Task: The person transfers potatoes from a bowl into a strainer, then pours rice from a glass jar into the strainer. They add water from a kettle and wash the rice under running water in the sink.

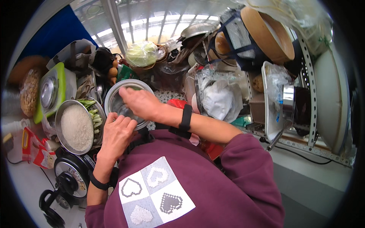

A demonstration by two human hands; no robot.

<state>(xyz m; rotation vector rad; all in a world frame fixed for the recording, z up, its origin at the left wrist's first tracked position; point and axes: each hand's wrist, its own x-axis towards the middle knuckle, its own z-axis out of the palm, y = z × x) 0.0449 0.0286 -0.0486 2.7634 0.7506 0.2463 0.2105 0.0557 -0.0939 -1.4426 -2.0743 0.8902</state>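
A round, pale grey pot [109,95] with a wide rim stands in front of my body. My left hand [117,138] is curled over its near rim, fingertips hidden on the inner side. Over the opening, my right hand [141,103] is bent and slightly blurred; whether anything is between its fingers cannot be seen. Something green [137,88] shows in the pot behind my right hand. Just left of the pot, a metal bowl of white rice [77,128] rests partly over a metal colander [100,136] with cut green vegetables [96,119].
A black-handled cooker [71,175] stands below the rice bowl. Farther left are a green-edged box with a metal lid [49,92] and a red package [37,151]. Wrapped cabbage [141,54] lies behind the pot. At right, a metal rack [312,114] holds a white tray [268,105].
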